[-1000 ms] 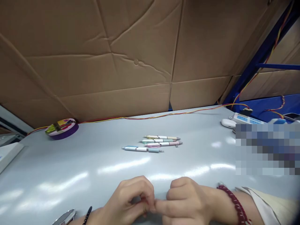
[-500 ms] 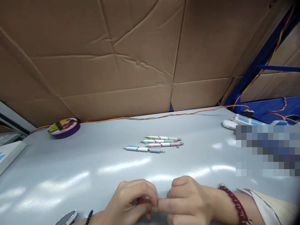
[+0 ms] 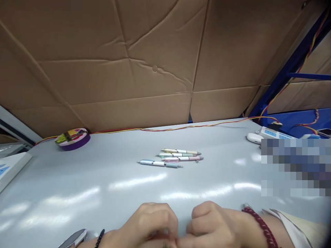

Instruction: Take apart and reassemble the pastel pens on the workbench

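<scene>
Head view, nearest edge: left hand (image 3: 152,224) and right hand (image 3: 214,227) rest curled on the worktop (image 3: 103,179), fingertips meeting at the bottom border; whether anything sits between them I cannot tell.
Wrists: a dark red bead bracelet (image 3: 261,225) on the right, a thin black band (image 3: 99,237) on the left.
Pens (image 3: 170,158): four slim pastel click pens lying flat mid-worktop, well apart from both hands; three close together, the blue one just nearer.
Risk: these round barrels would likely roll on the glossy surface if nudged.
Far edge: a purple tape roll (image 3: 73,138) at left, a twisted cable (image 3: 168,129) under the cardboard wall (image 3: 155,62).
</scene>
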Demonstrator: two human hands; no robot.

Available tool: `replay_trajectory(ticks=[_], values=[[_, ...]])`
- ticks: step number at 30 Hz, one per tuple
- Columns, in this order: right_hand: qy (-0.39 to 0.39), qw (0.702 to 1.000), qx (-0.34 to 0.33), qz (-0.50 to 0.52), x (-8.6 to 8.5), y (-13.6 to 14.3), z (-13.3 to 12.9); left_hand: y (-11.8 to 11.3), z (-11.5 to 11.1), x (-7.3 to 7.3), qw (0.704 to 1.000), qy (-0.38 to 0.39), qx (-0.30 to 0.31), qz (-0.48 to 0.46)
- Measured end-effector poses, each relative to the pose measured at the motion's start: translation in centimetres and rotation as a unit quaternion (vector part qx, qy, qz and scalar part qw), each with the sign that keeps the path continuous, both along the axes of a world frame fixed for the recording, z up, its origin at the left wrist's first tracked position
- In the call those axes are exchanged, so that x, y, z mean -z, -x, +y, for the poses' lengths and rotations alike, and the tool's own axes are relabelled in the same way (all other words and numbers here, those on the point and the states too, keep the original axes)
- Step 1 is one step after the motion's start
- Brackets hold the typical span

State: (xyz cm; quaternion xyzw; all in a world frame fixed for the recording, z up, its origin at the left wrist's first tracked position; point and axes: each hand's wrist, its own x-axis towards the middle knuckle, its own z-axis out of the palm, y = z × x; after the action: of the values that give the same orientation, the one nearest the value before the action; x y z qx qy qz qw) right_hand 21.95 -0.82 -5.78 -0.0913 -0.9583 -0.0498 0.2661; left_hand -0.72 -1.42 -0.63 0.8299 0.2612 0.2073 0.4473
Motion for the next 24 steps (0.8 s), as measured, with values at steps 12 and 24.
replay_trajectory(ticks=[12, 24], values=[[0.017, 0.997, -0.014, 0.067, -3.1, 0.8, 0.4, -1.3, 0.4, -0.5, 0.993, 0.057, -0.078, -0.063], [-0.112, 0.992, 0.055, -0.024, -6.0, 0.0, 0.8, -0.2, 1.4, 0.4, 0.977, 0.108, -0.147, -0.108]])
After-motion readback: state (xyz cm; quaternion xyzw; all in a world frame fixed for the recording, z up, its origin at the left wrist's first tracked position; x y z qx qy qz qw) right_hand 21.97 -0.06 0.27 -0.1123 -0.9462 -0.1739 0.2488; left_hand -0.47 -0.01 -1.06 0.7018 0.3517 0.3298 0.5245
